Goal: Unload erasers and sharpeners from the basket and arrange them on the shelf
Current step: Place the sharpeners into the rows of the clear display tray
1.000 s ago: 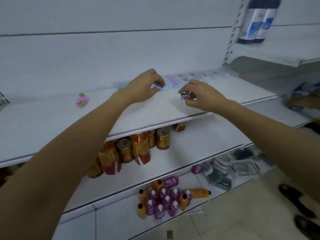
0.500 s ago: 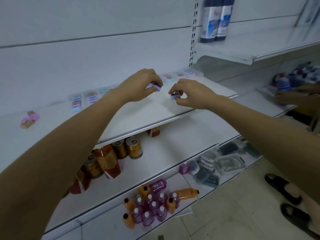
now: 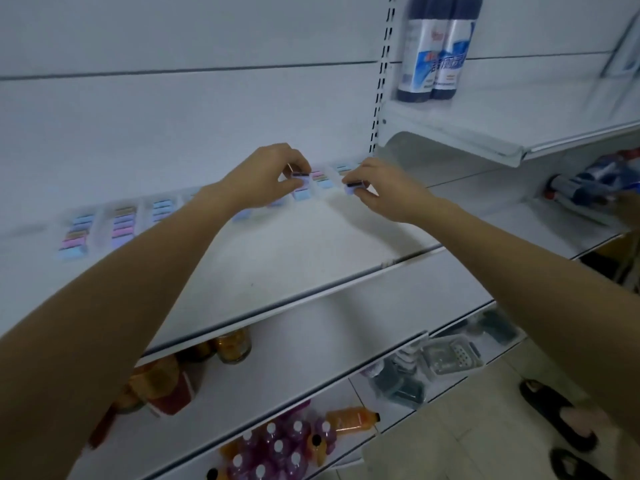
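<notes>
There are two bare hands, the left hand (image 3: 265, 176) and the right hand (image 3: 386, 190). They hold two small pale blue blocks (image 3: 300, 177), one each. I count two tall dark blue plastic bottles (image 3: 420, 64), two black slippers (image 3: 554, 412) and one orange plastic bottle (image 3: 351, 419).

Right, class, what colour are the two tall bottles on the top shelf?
The bottles are dark blue with white-and-blue labels; head view.

A white metal shelf (image 3: 304, 258) carries small pastel erasers (image 3: 123, 224), blue and pink, set in short rows side by side along its rear, running left to right.
</notes>
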`<state>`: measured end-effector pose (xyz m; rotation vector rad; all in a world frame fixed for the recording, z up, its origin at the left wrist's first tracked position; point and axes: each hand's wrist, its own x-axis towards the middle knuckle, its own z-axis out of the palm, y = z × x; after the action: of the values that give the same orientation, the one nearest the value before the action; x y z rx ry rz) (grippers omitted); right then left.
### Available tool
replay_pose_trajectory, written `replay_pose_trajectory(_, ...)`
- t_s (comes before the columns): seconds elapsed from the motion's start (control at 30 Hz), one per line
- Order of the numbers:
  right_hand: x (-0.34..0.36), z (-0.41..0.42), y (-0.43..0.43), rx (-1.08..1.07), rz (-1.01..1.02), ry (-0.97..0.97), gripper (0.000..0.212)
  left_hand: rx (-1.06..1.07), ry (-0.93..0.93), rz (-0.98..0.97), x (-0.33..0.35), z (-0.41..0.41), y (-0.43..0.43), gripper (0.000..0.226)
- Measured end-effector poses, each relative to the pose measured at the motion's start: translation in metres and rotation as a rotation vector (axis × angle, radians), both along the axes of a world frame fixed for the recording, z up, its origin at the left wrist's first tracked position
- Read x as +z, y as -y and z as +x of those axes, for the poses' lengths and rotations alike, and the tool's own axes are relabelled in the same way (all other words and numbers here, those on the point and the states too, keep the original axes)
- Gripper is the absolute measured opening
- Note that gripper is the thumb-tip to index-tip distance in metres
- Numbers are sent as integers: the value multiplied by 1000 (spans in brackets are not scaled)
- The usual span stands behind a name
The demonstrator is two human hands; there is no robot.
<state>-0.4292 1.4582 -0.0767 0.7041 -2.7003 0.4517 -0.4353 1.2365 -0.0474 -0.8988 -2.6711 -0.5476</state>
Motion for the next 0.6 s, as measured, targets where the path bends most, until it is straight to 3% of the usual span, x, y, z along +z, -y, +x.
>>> replay_pose_trajectory(0.37, -5, -93, -39, 18, -106, 11, 24, 240, 56, 112, -15, -45, -46, 16)
replay_pose_trajectory(0.6, -25, -110, -44, 68, -287, 2, 26, 456, 42, -22, -33, -60, -82, 17)
